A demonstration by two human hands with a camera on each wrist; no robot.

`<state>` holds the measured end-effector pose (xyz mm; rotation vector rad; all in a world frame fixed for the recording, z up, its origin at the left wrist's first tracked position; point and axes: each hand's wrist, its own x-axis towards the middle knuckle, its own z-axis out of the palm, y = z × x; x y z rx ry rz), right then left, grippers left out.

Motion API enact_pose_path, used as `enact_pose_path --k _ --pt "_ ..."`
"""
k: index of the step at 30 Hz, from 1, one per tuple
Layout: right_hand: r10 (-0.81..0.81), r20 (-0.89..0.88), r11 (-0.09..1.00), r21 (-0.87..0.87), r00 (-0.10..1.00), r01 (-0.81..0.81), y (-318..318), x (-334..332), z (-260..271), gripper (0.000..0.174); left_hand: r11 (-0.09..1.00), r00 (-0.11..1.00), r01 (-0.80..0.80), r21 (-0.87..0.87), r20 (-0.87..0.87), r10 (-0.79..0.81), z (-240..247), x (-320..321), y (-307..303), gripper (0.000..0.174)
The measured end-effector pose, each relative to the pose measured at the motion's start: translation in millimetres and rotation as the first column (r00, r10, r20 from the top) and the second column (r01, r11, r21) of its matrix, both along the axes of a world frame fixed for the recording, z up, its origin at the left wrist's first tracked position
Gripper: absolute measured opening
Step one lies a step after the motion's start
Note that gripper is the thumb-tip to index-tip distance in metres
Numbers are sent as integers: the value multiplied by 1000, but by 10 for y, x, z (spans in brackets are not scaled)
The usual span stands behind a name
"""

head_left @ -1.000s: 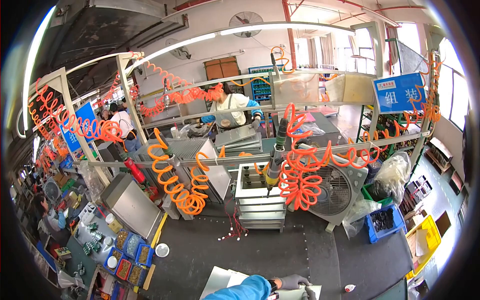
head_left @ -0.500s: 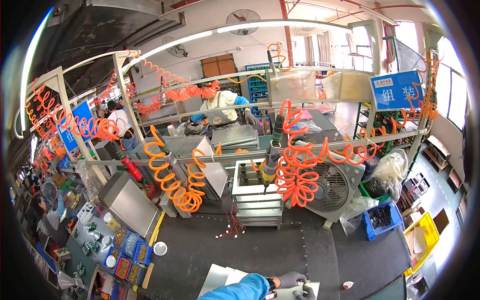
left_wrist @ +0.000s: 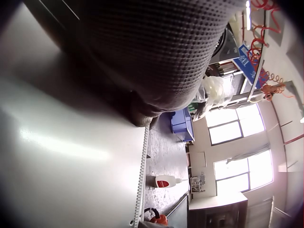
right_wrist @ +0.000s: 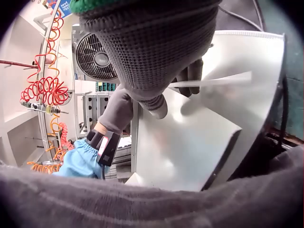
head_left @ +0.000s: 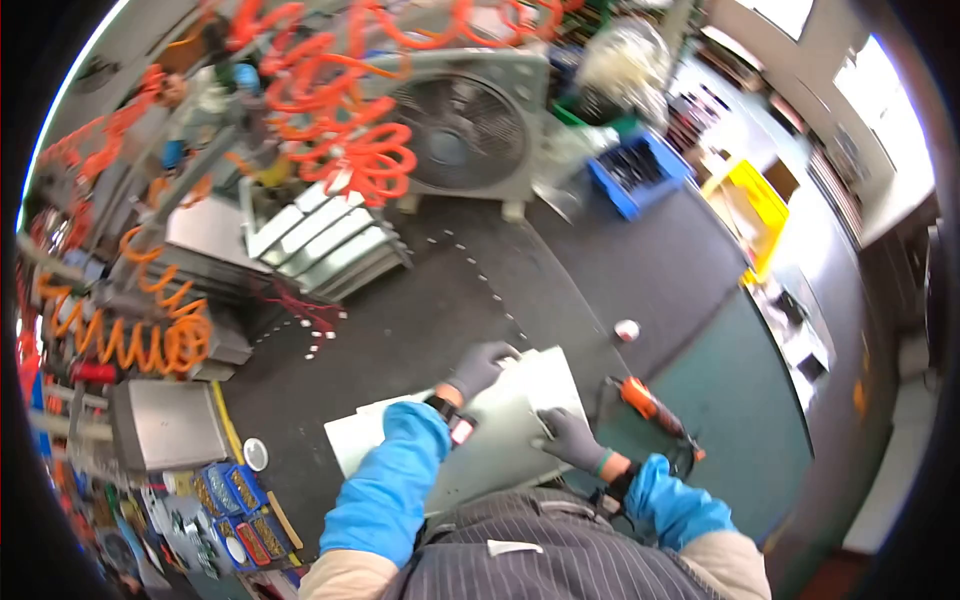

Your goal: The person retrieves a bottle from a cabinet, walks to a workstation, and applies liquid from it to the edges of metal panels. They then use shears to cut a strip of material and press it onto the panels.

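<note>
Noting the head view tipped down: metal panel [head_left: 508, 412] on the bench [head_left: 400, 335] now shows well, so I can follow its handling. Left hand [head_left: 480, 370] grips its far edge; right hand [head_left: 568, 440] by white strip [right_wrist: 225, 80], hold I cannot tell.

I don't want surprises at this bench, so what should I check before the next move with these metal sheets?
1. Left hand on the metal sheets: ok, at the far edge.
2. Right hand grip secure: cannot tell, fingers partly hidden.
3. Metal sheets stacked squarely: not ok, overlapping askew.
4. Orange tool clear of them: ok, lying apart.
5. White bottle upright: ok.
</note>
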<state>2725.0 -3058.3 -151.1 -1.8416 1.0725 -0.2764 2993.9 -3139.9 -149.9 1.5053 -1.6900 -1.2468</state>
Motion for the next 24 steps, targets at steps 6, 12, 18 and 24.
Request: enact_pose_path --k 6,12,18,24 --pt "64 26 997 33 998 -64 202 -216 95 63 994 999 -47 97 -1 47 146 11 52 26" --pt "200 -57 980 21 978 -199 277 -397 164 66 979 996 -91 184 -1 93 284 4 8 25" --pt "236 -93 958 186 967 -216 345 -522 340 68 968 988 -137 209 -46 150 95 67 14 22" --pt "211 -30 938 288 977 -193 475 -605 167 66 974 990 -132 183 -28 139 31 112 4 23"
